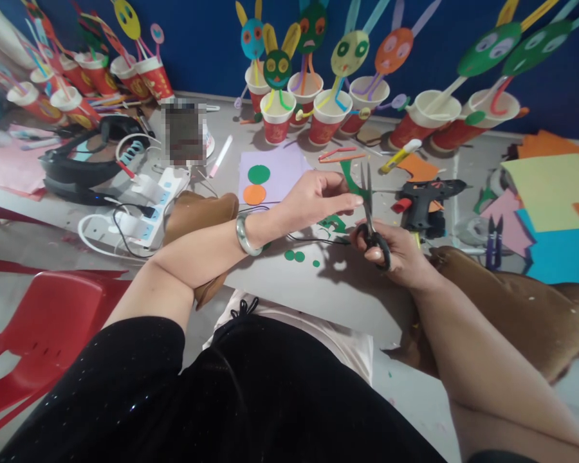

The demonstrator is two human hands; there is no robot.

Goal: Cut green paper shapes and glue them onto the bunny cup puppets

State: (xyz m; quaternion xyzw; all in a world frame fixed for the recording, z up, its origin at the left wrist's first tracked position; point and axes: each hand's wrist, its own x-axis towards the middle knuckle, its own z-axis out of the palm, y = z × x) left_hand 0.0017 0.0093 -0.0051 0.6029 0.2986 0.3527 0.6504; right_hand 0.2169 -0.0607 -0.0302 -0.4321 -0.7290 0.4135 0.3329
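Note:
My left hand [321, 202] pinches a strip of green paper [351, 177] above the table. In my right hand [390, 251] are black-handled scissors [370, 225], fingers through the loops and blades pointing up. The blades look slightly apart and stand right beside the green paper; whether they touch it I cannot tell. Green paper scraps [334, 224] and several small green dots [299, 256] lie on the table beneath my hands. A green circle [259, 174] and an orange circle [255, 194] rest on a lilac sheet [289, 161] to the left.
A black glue gun [427, 202] and a yellow cutter [400, 156] lie to the right, near purple-handled snips [495, 241] and coloured paper [550, 186]. Red paper cups [325, 116] with paper figures line the back. A power strip [157, 209] with cables sits left.

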